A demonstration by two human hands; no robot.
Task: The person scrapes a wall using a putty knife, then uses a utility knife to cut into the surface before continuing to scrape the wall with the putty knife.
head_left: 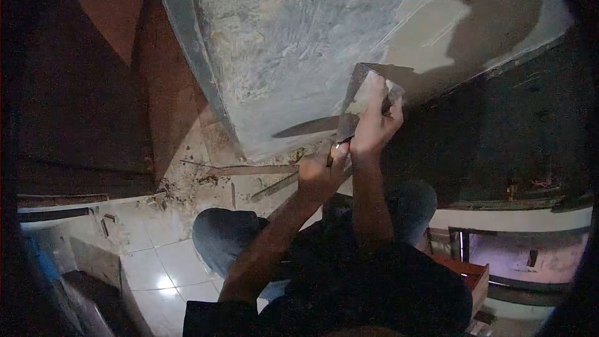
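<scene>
My left hand (320, 171) is closed around the handle of a putty knife (347, 128), whose wide dark blade points up. A pale smear of putty (364, 95) lies on that blade. My right hand (377, 126) is just above the left, over the blade, with one finger stretched along it and the others curled at a greyish flat edge (396, 92). I cannot tell what the right fingers grip. Beyond both hands is a large slab-like surface (281, 43), unevenly coated in grey-white filler, with the knife's shadow falling on it.
Crumbs of debris (203, 178) and a long thin strip (262, 170) lie along the surface's lower edge. White floor tiles (165, 268) are at the lower left. My bent knees (228, 234) frame the arms. A wooden drawer-like box (477, 281) stands at the lower right.
</scene>
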